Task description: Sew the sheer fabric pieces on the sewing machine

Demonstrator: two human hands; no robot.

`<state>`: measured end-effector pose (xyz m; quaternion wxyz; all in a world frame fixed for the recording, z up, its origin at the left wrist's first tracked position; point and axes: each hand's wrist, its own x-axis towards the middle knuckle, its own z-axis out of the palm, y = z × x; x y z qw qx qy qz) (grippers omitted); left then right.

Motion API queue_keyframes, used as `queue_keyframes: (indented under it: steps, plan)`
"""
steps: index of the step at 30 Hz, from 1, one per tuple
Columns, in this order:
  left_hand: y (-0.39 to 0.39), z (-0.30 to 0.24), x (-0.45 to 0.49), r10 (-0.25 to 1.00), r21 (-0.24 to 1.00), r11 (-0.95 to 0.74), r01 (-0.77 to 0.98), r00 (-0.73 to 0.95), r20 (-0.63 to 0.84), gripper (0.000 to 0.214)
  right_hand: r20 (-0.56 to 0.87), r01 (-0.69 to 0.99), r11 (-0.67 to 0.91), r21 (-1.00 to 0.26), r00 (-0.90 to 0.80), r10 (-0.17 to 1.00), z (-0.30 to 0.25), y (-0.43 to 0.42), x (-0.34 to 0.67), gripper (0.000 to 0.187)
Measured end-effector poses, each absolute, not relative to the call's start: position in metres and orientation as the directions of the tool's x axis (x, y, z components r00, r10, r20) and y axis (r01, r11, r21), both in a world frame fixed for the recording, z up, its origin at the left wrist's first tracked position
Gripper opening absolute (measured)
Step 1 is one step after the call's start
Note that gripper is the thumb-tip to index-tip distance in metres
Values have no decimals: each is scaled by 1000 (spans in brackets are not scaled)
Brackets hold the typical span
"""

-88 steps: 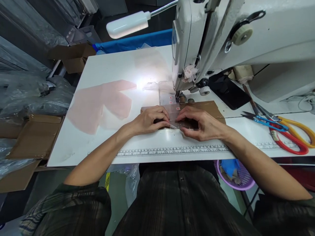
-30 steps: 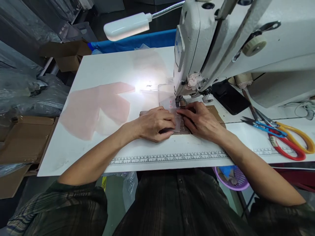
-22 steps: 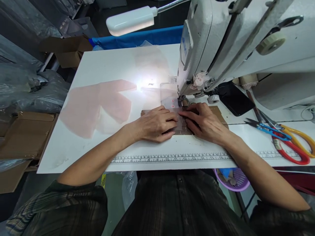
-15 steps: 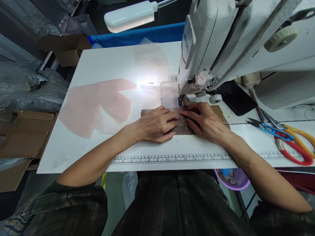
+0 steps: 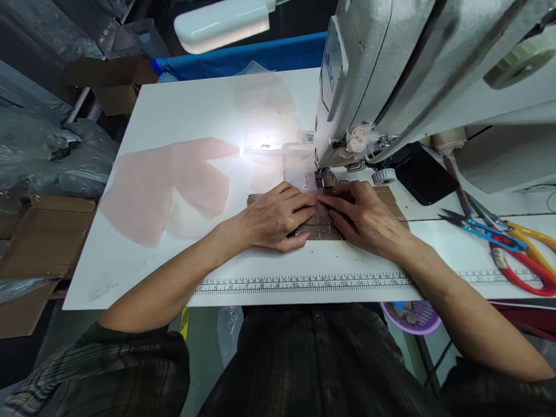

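My left hand (image 5: 280,217) lies palm down, fingers bent a little, on a brown board or sheet (image 5: 325,230) in front of the sewing machine's needle area. Sheer pale fabric (image 5: 299,159) lies around the presser foot (image 5: 324,178), close beyond my fingertips. My right hand (image 5: 367,217) rests on the right part of the brown sheet, its fingers pointing left and apart, the index fingertip almost meeting my left hand. Whether a fabric edge lies under the fingertips is hard to make out. The white sewing machine (image 5: 360,75) stands over the far side.
Sheer pink cut fabric (image 5: 165,185) is spread on the white table (image 5: 108,284) at left. A white lamp (image 5: 223,26) hangs above. At right lie a black phone (image 5: 425,174), blue-handled snips (image 5: 486,231) and red-handled scissors (image 5: 516,269). A printed ruler (image 5: 304,284) runs along the front edge.
Both hands stay in nearly the same place. The view has shifted slightly. Less sheer fabric shows over the brown sheet between my hands, and a shiny patch shows below my left fingers.
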<state>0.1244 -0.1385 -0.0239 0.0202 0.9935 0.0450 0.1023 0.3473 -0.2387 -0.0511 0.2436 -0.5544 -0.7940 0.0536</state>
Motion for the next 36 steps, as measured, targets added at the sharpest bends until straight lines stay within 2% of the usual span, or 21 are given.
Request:
queue_keyframes:
  steps: [6, 16, 26, 36]
  plan:
    - [-137, -26, 125, 118, 40, -993, 112, 970, 211, 40, 331, 838, 382, -390, -259, 907, -50, -239, 349, 39]
    - [-133, -29, 124, 139, 105, -987, 121, 971, 193, 48, 303, 814, 376, -443, -259, 917, -45, -243, 349, 34]
    - [-129, -28, 127, 171, 133, -980, 150, 972, 160, 53, 296, 845, 357, -397, -251, 922, -47, -243, 348, 37]
    - [-125, -29, 128, 185, 100, -980, 171, 970, 160, 58, 305, 869, 354, -347, -252, 918, -51, -241, 346, 44]
